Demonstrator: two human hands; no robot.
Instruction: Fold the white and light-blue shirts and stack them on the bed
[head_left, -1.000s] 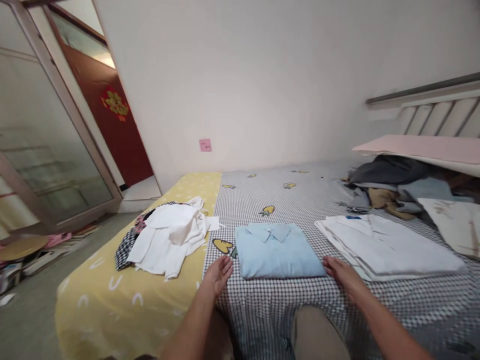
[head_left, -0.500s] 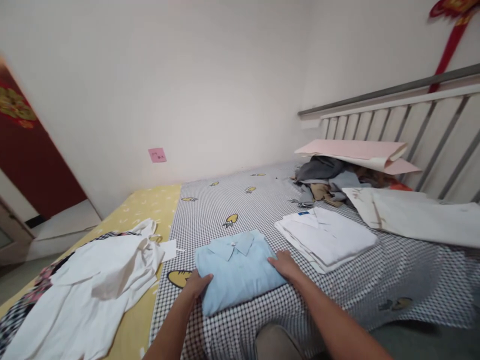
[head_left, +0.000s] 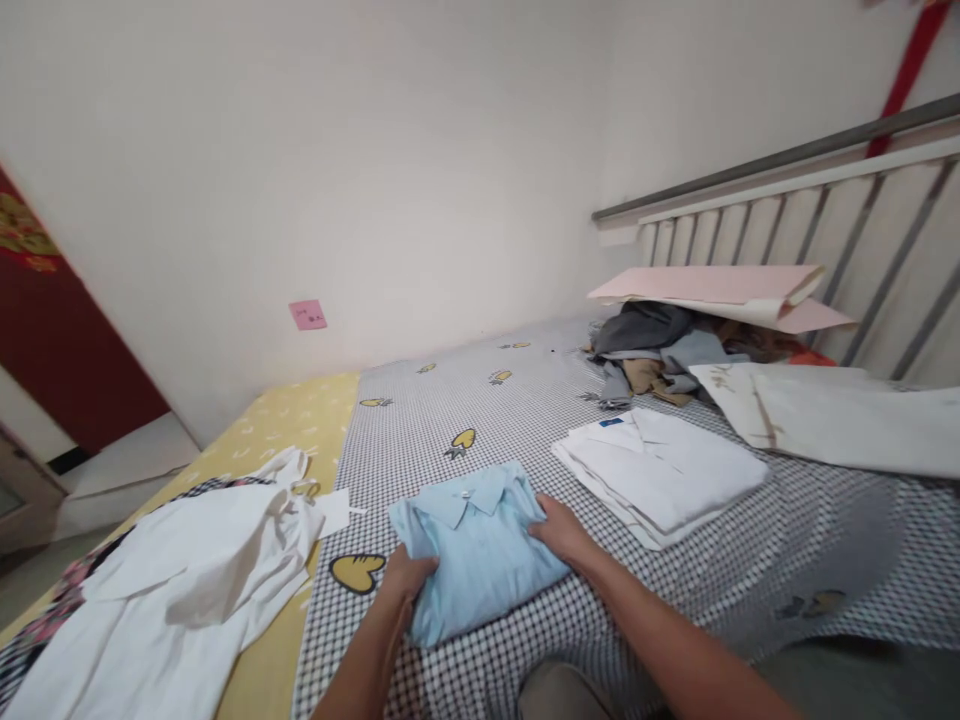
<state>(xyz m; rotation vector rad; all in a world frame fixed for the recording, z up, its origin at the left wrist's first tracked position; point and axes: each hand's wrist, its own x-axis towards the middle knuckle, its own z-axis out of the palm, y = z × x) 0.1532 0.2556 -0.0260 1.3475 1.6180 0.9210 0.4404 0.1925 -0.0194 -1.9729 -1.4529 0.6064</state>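
A folded light-blue shirt point(head_left: 484, 560) lies collar up and pointing away from me on the checked bedsheet. My left hand point(head_left: 407, 580) grips its left edge, thumb on top and the other fingers tucked out of sight beneath. On the opposite edge my right hand point(head_left: 559, 530) has the same hold, thumb over the cloth. Between the hands the fabric bunches slightly. To the right rests a folded white garment stack point(head_left: 660, 475) with a small blue label at its collar. A white garment point(head_left: 187, 570) is spread loosely at the left, a white tag point(head_left: 334, 512) beside it.
Crumpled dark and tan clothes point(head_left: 645, 345) are heaped at the back right under a pink sheet point(head_left: 720, 283). A white cloth or bag point(head_left: 840, 415) lies before them. A radiator point(head_left: 810, 240) lines the right wall. The checked bedsheet point(head_left: 420, 430) meets a yellow one point(head_left: 300, 410).
Both hands have moved slightly inward on the blue shirt, and its sides are now pinched up and its front more wrinkled. The camera view has shifted a little.
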